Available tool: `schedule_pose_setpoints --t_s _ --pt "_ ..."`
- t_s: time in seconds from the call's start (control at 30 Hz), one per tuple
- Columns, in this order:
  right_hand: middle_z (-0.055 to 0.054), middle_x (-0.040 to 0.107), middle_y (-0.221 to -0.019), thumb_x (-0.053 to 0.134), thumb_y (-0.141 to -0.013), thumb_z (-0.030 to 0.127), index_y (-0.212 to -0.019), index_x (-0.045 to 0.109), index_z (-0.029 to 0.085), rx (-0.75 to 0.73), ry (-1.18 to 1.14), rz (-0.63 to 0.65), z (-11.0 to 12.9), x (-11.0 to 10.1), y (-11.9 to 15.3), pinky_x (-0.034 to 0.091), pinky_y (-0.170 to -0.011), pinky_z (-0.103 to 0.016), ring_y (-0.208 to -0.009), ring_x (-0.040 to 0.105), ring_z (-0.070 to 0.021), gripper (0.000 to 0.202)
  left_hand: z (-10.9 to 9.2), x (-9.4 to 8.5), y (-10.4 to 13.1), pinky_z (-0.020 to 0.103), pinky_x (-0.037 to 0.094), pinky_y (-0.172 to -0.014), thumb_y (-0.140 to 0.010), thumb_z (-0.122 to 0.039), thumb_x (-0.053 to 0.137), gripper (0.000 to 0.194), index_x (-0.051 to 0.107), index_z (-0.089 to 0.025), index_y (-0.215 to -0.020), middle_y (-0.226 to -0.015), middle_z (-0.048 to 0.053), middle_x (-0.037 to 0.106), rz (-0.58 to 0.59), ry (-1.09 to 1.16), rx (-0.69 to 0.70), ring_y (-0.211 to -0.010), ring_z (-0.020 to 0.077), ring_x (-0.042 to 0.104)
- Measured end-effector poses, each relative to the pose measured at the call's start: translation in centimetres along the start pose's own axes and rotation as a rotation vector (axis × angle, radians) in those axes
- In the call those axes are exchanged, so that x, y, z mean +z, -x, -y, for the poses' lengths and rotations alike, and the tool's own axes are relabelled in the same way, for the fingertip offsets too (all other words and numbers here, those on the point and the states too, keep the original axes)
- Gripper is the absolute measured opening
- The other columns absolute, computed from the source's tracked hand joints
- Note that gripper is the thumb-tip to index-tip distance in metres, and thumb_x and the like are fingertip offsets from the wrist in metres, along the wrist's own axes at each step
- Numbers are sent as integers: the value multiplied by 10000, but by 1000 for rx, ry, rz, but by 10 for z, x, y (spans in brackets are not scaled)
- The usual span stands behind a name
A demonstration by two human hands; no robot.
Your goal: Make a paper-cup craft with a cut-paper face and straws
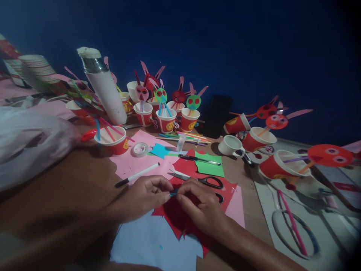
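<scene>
My left hand (pixel 150 192) and my right hand (pixel 197 201) meet over red paper (pixel 180 222), thumbs and fingertips pinched. Between them shows a small blue piece of paper (pixel 173 192), mostly hidden by the fingers. Both hands appear to grip it. Just behind the right hand lie black-handled scissors (pixel 213 182), their blades on the red paper. A capped marker (pixel 138 175) rests beyond the left hand. Light blue paper (pixel 158 244) lies nearest me, below the hands. A black pen (pixel 199 159) crosses the green paper (pixel 211 165).
A tape roll (pixel 140 149), a small clear bottle (pixel 181 143) and several straws (pixel 183 139) lie beyond. Red paper cups (pixel 167 125) with paper rabbit heads line the back. A leaning flask (pixel 105 90), a white mug (pixel 231 146) and a plastic bag (pixel 34 143) stand around.
</scene>
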State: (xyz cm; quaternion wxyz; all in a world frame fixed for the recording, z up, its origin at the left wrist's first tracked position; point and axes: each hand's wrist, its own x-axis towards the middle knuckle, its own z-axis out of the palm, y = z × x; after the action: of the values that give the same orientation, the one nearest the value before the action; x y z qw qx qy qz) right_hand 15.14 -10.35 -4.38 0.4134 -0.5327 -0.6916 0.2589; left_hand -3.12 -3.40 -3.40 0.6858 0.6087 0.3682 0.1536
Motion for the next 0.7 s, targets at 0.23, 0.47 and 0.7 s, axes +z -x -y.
schedule_pose_setpoints --t_s 0.23,0.47,0.7 --pt "25 595 -671 526 -816 118 -720 559 180 163 -96 56 2 1 1 400 -587 -207 -603 525 -96 119 -4 -1 -2 218 299 -525 -787 -291 521 169 526 -140 -712 -628 -40 430 11 -237 47 -578 89 367" --pt "-20 632 -793 502 -844 133 -858 585 183 -94 124 3 -11 -2 2 387 -672 -269 -731 556 -143 98 -2 -4 -5 209 275 -500 -726 -160 463 105 537 -166 -651 -614 -44 476 -59 -612 46 -554 90 387" --pt "-43 637 -798 507 -845 127 -866 589 171 -266 314 10 -20 -1 6 328 -655 -298 -744 545 -162 96 -2 -5 -11 226 273 -525 -730 -183 459 119 542 -183 -644 -629 -32 535 -73 -855 78 -583 110 459"
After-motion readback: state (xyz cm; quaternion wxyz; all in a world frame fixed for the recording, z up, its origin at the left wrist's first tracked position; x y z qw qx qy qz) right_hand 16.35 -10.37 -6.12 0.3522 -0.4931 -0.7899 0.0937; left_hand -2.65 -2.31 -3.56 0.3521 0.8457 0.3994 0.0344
